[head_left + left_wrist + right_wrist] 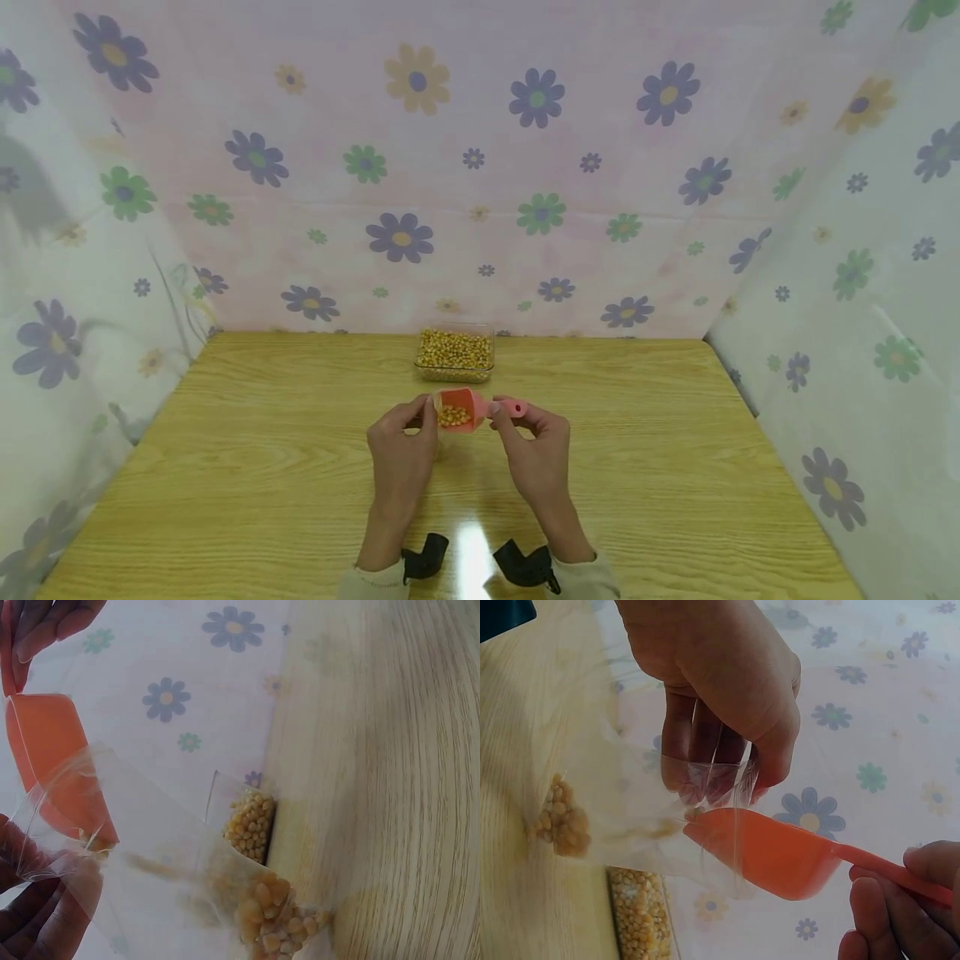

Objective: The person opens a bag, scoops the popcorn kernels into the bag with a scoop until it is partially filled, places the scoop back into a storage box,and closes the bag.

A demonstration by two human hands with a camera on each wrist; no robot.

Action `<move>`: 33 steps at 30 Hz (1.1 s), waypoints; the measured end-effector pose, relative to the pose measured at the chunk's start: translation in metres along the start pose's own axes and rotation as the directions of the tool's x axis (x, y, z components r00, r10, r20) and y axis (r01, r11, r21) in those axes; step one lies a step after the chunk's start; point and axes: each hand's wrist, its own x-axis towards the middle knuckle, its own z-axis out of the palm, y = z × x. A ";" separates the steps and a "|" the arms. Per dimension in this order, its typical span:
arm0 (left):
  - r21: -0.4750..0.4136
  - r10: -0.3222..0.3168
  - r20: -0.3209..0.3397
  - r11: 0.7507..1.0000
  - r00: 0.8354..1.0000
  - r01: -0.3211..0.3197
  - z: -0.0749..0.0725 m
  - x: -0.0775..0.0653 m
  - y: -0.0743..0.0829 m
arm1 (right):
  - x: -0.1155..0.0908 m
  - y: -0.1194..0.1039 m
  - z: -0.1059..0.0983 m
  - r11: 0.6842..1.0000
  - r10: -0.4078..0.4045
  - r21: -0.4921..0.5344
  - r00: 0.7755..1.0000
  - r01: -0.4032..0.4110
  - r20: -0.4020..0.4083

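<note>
My left hand [405,437] pinches the top edge of a clear plastic bag [641,832], which hangs over the table with corn kernels [274,915] gathered in its bottom corner. With my right hand [537,450] I grip the handle of a red-pink scoop [780,855]. The scoop's lip is inside the bag's mouth, close to the left fingertips. Kernels lie in the scoop in the head view, and in the right wrist view some blurred ones show inside the bag below its lip.
A clear rectangular container [455,373] full of corn kernels stands at the table's back edge, beyond the hands. The wooden table [285,450] meets flower-printed cloth at the back and sides. Black wrist mounts [426,557] sit at both cuffs.
</note>
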 end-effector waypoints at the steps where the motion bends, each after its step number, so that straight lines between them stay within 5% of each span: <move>1: -0.002 0.003 0.000 1.000 1.000 -0.003 0.000 0.000 -0.001 | 0.000 0.000 0.000 1.000 -0.012 -0.010 1.000 0.012 0.003; 13: -0.017 0.005 -0.008 1.000 1.000 -0.005 0.002 0.001 -0.005 | -0.005 -0.009 0.006 0.974 -0.192 -0.108 0.980 0.197 0.060; 23: -0.107 -0.106 0.012 0.989 0.994 0.106 -0.001 0.001 -0.009 | -0.003 -0.008 0.008 0.965 -0.225 -0.116 0.970 0.235 0.095; 33: -0.164 -0.101 -0.018 0.982 0.995 0.097 -0.005 -0.001 -0.013 | 0.003 -0.009 0.005 0.963 -0.233 -0.094 0.955 0.253 0.184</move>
